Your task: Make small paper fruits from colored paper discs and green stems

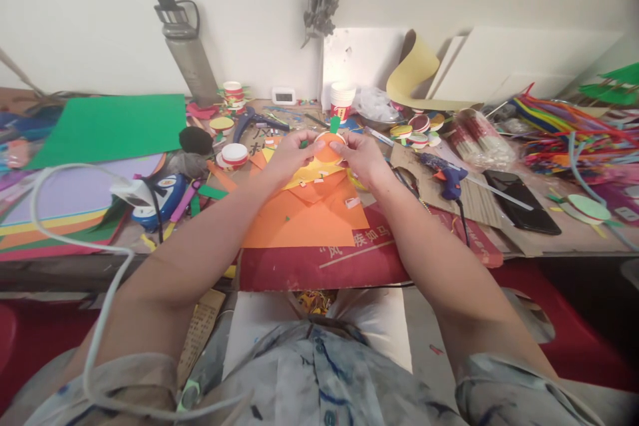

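Between my two hands is a small round paper craft piece (329, 148) with an orange face and a green tab sticking up from its top. My left hand (301, 150) pinches its left edge, and my right hand (363, 154) grips its right edge, thumbs towards me. Below the hands lie orange paper sheets (304, 223) and a yellow paper piece (305, 174) with small white scraps on it. A red board (319, 269) shows under the sheets at the table's front edge.
On the right are a blue glue gun (450, 181), a black phone (524, 203) and colourful pipe cleaners (559, 120). A paper cup (342, 100) stands behind my hands. To the left are a green sheet (114, 123), a grey bottle (190, 53) and a white cable (107, 293) crossing near my left arm.
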The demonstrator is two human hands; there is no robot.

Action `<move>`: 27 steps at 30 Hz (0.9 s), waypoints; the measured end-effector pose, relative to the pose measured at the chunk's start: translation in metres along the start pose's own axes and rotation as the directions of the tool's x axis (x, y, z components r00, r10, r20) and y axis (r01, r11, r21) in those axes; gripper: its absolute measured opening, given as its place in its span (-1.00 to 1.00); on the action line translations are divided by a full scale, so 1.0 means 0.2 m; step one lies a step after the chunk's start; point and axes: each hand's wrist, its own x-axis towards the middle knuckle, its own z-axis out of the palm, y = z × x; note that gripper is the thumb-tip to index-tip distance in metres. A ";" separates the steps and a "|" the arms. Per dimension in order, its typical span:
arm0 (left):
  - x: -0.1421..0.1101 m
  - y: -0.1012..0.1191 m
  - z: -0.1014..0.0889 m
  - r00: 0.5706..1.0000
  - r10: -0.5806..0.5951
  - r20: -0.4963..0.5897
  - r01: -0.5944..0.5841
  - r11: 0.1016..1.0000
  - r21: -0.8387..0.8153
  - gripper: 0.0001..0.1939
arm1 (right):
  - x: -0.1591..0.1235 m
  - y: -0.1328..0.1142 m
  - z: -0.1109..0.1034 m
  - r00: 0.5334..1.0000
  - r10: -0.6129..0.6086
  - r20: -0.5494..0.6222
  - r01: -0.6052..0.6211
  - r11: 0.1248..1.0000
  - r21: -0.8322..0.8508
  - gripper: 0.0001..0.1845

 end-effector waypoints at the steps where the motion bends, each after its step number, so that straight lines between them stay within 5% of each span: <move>1: 0.00 0.00 0.00 1.000 0.002 0.004 -0.002 1.000 0.008 -0.78 | 0.00 0.00 0.00 0.999 0.034 -0.003 -0.034 0.998 0.059 -0.52; 8: -0.01 0.02 0.01 1.000 0.012 0.010 -0.013 0.995 0.103 -0.78 | -0.01 -0.03 0.00 0.995 0.053 -0.082 -0.043 0.991 0.129 -0.51; 17: 0.00 0.01 -0.02 0.996 0.047 0.072 -0.061 0.976 0.207 -0.69 | 0.02 0.02 -0.01 0.991 -0.001 -0.136 0.023 0.987 0.160 -0.75; 27: 0.00 0.03 -0.01 0.993 -0.032 0.112 0.016 0.989 0.145 -0.67 | 0.02 0.01 -0.02 0.990 -0.045 -0.133 0.073 0.973 0.219 -0.72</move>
